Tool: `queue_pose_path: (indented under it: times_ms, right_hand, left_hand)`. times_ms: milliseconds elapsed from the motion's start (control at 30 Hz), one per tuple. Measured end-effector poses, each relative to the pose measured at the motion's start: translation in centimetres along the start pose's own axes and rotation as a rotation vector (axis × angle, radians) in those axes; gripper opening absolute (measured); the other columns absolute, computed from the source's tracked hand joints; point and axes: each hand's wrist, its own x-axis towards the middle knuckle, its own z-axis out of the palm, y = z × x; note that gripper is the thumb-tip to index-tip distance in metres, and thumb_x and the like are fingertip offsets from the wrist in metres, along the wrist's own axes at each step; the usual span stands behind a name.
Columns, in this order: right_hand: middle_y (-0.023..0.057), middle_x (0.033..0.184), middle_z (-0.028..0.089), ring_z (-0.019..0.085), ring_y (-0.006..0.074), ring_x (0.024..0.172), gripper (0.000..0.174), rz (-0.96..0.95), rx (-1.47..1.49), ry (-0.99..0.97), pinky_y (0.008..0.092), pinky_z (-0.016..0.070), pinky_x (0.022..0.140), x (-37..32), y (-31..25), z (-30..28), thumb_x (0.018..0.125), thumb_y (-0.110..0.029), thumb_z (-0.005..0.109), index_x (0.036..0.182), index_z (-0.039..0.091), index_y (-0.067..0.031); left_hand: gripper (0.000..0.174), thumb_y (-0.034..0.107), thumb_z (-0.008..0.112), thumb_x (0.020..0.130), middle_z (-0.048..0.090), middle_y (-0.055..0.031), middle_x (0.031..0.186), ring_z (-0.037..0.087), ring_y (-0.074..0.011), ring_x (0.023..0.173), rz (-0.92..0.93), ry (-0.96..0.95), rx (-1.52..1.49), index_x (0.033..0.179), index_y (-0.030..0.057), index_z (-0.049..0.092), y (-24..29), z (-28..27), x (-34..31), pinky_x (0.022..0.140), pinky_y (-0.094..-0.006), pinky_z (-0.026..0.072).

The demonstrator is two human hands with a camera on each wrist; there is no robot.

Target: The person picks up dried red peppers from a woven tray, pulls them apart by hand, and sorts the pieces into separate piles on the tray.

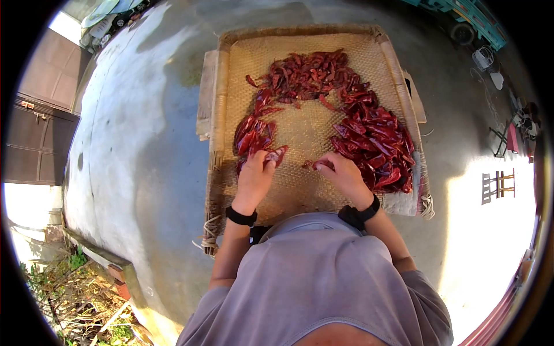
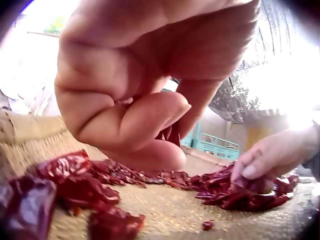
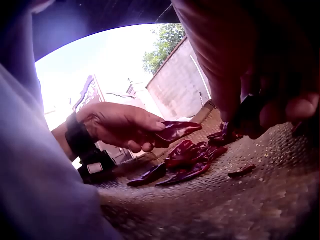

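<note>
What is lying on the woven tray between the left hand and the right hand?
Between the left hand and right hand, mostly bare tray weave, clear in the head view; the right wrist view shows one small chili fragment there.

Head view: hard daylight. The tray [image 1: 306,132] sits in even shade, colours true, while the ground [image 1: 144,144] goes bluish in shadow and burns to white in the sunlit patch at lower right. You get heavy fisheye bending and a black ring all round the frame. Left wrist view: your left hand [image 2: 150,85] is too close to the lens and soft. The chillies [image 2: 75,185] in the near corner are blurred, and glare washes out the upper right. Right wrist view: backlit. Your right hand [image 3: 260,65] is nearly a silhouette, the sky at centre left is overexposed, the sleeve [image 3: 35,165] is a dark blur, and the foreground weave is soft.
</note>
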Motion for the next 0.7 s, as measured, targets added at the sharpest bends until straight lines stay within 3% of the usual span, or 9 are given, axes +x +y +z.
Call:
queue_pose_path:
  times_ms: [67,167,300,400,500,600,700]
  right_hand:
    - [0.0126,0.104,0.07,0.066,0.0361,0.098,0.028,-0.047,-0.136,-0.065,0.0436,0.0531,0.081,0.4,-0.4,1.0,0.095,-0.029,0.064,0.111,0.068,-0.0063]
    - [0.0141,0.113,0.066,0.064,0.038,0.103,0.03,-0.138,0.036,-0.112,0.0447,0.0518,0.085,0.4,-2.2,2.8,0.093,-0.029,0.065,0.113,0.066,-0.0065]
    - [0.0131,0.122,0.059,0.059,0.0318,0.107,0.038,-0.305,-0.306,0.003,0.0407,0.0489,0.092,0.7,-1.6,2.1,0.085,-0.021,0.072,0.119,0.064,-0.0069]
    - [0.0092,0.127,0.057,0.05,0.0309,0.12,0.041,-0.181,-0.569,0.259,0.0432,0.0429,0.1,0.9,-0.8,0.0,0.08,-0.018,0.075,0.118,0.066,-0.0094]
    - [0.01,0.134,0.054,0.042,0.0325,0.131,0.033,-0.11,-0.692,0.376,0.0501,0.0354,0.107,1.2,1.3,-0.8,0.08,-0.014,0.076,0.111,0.068,-0.0068]
    - [0.0117,0.138,0.052,0.037,0.0343,0.136,0.031,-0.078,-0.863,0.323,0.0544,0.0307,0.111,1.1,2.1,-1.3,0.082,-0.015,0.075,0.11,0.068,-0.0051]
    - [0.0123,0.14,0.051,0.035,0.0362,0.139,0.03,-0.082,-0.871,0.343,0.0571,0.0272,0.113,1.5,3.0,-1.1,0.082,-0.016,0.076,0.108,0.068,-0.0046]
  left_hand:
    - [0.026,0.016,0.062,0.094,0.065,-0.0248,0.11,0.062,-0.0433,0.102,-0.005,0.11,0.059,0.117,0.0028,0.062,-0.1,-1.5,0.2,0.087,-0.0483,0.0506]
    - [0.026,0.017,0.063,0.095,0.07,-0.0213,0.106,0.066,-0.0395,0.099,-0.119,0.137,-0.102,0.117,0.0037,0.063,-1.5,-2.6,0.6,0.085,-0.0442,0.052]
    - [0.023,0.017,0.064,0.096,0.072,-0.0193,0.1,0.069,-0.0363,0.093,-0.167,0.179,-0.097,0.115,0.0039,0.064,-1.1,-3.9,0.6,0.081,-0.0415,0.0533]
    - [0.025,0.019,0.066,0.095,0.071,-0.02,0.101,0.069,-0.0345,0.095,-0.189,0.201,-0.168,0.115,0.0039,0.065,-1.7,-4.2,0.7,0.082,-0.041,0.0527]
    - [0.028,0.021,0.068,0.094,0.068,-0.0198,0.103,0.065,-0.0357,0.094,-0.168,0.267,-0.113,0.118,0.0044,0.065,-3.2,-3.9,1.1,0.085,-0.0419,0.0512]
    - [0.031,0.021,0.07,0.093,0.064,-0.0178,0.103,0.06,-0.0361,0.091,-0.123,0.499,0.03,0.12,0.005,0.065,-2.3,-3.5,0.8,0.086,-0.0433,0.0496]
    - [0.033,0.018,0.073,0.091,0.061,-0.0135,0.099,0.059,-0.0308,0.084,0.022,0.49,0.016,0.12,0.0054,0.065,-2.3,-3.1,1.0,0.081,-0.0409,0.0503]
